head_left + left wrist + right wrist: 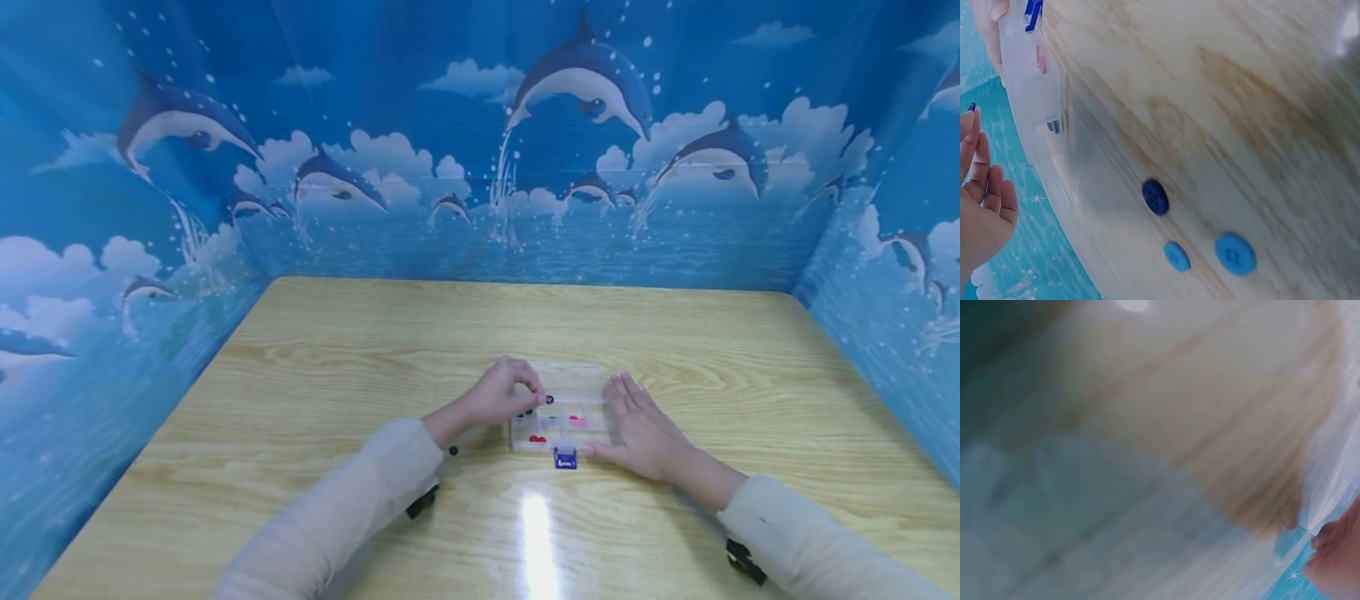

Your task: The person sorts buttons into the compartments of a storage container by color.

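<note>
The left hand [504,392], at the center of the head view, pinches a dark button [550,400] between thumb and index finger, above a transparent compartment box [590,436]; in the left wrist view its remaining fingers are loosely bent. The right hand [645,435], right of center in the head view, is flat with fingers extended, resting against the box's right side. The box sits just below frame center on a wood-grain table [337,358], with a blue latch [566,459] at its near edge. Red buttons [537,439] occupy the near-left compartment. Loose on the table, at the lower center of the left wrist view, are a dark blue button [1155,197], a small light blue button [1177,256] and a larger light blue button [1235,254]. A dolphin-print curtain [420,92] spans the upper head view.
</note>
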Motion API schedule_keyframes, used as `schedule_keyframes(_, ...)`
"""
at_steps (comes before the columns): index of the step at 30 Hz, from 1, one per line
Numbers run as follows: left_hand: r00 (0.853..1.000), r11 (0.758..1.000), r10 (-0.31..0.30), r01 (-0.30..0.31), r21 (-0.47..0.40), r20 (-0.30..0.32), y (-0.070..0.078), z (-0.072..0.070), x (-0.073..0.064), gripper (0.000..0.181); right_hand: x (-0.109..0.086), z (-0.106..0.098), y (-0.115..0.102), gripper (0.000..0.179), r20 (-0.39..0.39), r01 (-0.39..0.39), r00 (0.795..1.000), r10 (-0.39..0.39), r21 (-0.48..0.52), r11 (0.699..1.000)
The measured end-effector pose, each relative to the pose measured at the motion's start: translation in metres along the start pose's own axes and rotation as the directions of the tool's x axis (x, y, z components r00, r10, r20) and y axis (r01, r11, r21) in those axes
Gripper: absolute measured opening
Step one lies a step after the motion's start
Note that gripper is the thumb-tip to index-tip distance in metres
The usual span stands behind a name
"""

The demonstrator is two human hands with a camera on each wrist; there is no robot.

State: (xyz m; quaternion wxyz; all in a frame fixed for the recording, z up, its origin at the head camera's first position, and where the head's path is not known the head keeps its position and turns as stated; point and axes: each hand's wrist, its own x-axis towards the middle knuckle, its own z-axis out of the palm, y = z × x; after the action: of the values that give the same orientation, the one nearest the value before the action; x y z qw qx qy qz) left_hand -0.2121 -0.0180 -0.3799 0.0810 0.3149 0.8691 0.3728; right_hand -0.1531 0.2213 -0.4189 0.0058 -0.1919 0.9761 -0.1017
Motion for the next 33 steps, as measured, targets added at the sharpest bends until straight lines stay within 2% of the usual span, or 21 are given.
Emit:
schedule_keyframes(6,0.999,0.999,-0.042,0.042,-0.006,0.012,0.004,0.005,0.003,0.008,0.0,0.0,0.0,0.1,0.015,-0.016,1.0,0.016,0.021,1.0)
schedule_keyframes(14,0.998,0.998,-0.064,0.065,-0.007,0.016,0.009,0.008,0.006,0.008,0.001,0.002,0.001,0.101,0.01,-0.016,1.0,0.016,0.015,1.0)
schedule_keyframes(24,1.0,0.999,-0.004,0.004,0.04,0.007,0.013,0.017,0.012,0.009,0.001,0.002,0.0,0.1,-0.003,-0.005,1.0,0.005,0.008,1.0)
schedule_keyframes(33,1.0,0.995,0.001,-0.004,0.1,0.025,0.021,0.028,0.017,0.01,-0.001,-0.001,-0.001,0.098,-0.024,0.013,1.0,-0.013,0.004,1.0)
